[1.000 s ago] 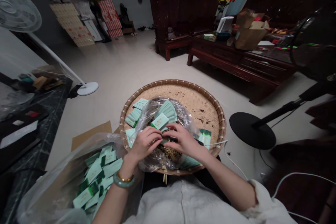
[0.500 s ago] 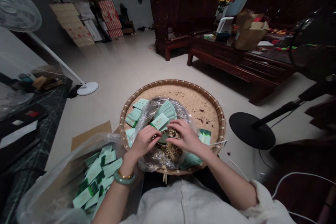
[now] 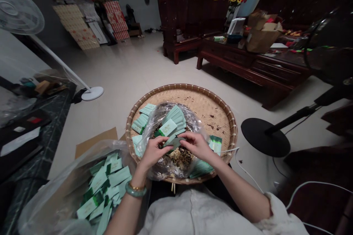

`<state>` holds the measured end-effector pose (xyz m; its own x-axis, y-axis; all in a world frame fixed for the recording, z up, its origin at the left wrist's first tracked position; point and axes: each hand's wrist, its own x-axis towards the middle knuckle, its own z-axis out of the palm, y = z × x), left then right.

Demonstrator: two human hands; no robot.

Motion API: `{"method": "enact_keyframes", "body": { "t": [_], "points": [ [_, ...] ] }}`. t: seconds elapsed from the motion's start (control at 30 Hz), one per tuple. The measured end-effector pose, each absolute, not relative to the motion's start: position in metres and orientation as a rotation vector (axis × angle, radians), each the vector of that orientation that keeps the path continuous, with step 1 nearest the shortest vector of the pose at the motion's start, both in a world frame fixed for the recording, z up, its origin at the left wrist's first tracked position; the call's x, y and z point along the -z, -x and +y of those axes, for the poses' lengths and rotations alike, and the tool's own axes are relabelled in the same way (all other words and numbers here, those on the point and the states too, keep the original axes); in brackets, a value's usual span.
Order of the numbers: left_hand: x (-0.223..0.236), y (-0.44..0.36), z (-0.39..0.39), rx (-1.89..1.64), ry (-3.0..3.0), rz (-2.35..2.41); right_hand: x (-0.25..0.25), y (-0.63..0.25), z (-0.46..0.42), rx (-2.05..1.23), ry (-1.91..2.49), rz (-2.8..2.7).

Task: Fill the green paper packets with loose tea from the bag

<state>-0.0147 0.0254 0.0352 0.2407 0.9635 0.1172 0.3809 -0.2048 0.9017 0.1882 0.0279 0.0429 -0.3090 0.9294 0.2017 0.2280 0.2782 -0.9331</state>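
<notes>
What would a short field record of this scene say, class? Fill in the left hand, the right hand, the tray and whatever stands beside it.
Left hand: fingers on a pale green packet; jade bangle on the wrist.
Right hand: fingers on the same packet from the other side.
Tray: round woven bamboo tray on the floor, under a clear plastic bag of green packets and dried loose flakes.
Beside: plastic-lined cardboard box to the left, filled with more green packets.

living room of a home, dark carved wood armchair (image 3: 176, 18), low wood table (image 3: 228, 57) with drawers, vase of flowers (image 3: 236, 0), standing fan (image 3: 18, 11), pale tiled floor (image 3: 132, 69)
</notes>
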Motion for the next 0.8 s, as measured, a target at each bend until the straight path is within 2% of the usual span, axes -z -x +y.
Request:
{"method": "enact_keyframes", "body": {
  "t": [0.3, 0.57, 0.8],
  "points": [
    [-0.041, -0.003, 0.013, -0.937, -1.443, 1.260, -0.048, -0.179, 0.031, -0.792, 1.067, -1.916],
    [-0.024, -0.009, 0.009, -1.098, -1.180, 1.374, -0.032, -0.184, 0.035, -0.858, 1.130, -1.714],
    [-0.019, -0.014, 0.000, -0.975, -1.212, 1.330, -0.028, -0.185, 0.036, -0.909, 1.126, -1.692]
  ]
}}
